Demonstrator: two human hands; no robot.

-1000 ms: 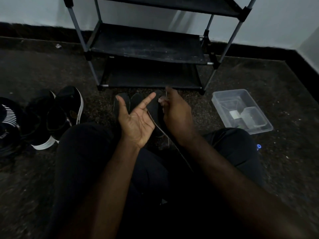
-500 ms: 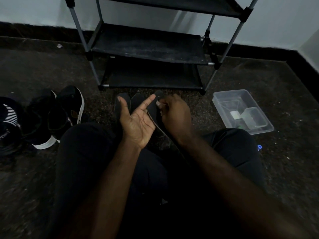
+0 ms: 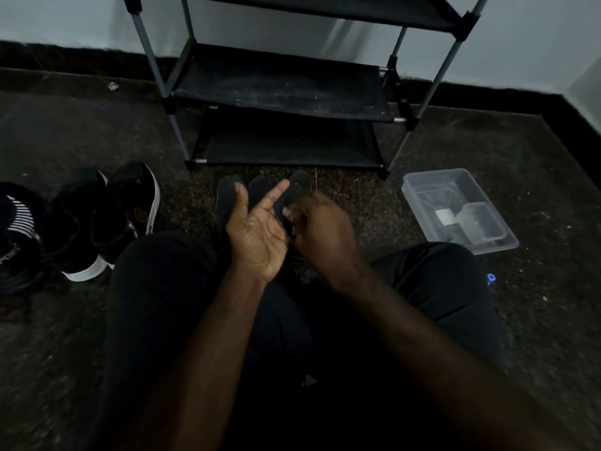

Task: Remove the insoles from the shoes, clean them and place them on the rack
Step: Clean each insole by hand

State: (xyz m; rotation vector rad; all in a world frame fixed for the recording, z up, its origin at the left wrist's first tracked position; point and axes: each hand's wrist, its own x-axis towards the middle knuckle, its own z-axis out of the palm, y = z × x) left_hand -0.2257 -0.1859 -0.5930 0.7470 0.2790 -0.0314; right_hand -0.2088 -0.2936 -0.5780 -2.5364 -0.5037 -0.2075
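Observation:
Three dark insoles lie side by side on the floor in front of the rack: the left one (image 3: 225, 194), the middle one (image 3: 260, 186) and the right one (image 3: 300, 183). Their near ends are hidden behind my hands. My left hand (image 3: 257, 237) is held palm up over them, with the fingers straight and the index finger pointing up. My right hand (image 3: 323, 229) sits right beside it, its fingers curled and pinching something thin like a thread against the left palm's edge. A black shoe rack (image 3: 279, 89) with fabric shelves stands beyond.
A pair of black shoes with white soles (image 3: 107, 222) stands on the floor at left, with another dark striped shoe (image 3: 16, 229) at the far left. A clear plastic container (image 3: 422, 185) sits right of the rack's leg. My knees fill the foreground.
My right hand has drawn in closer to the left palm and lowered slightly. The long thread seen trailing below it earlier no longer shows. The left hand stays open.

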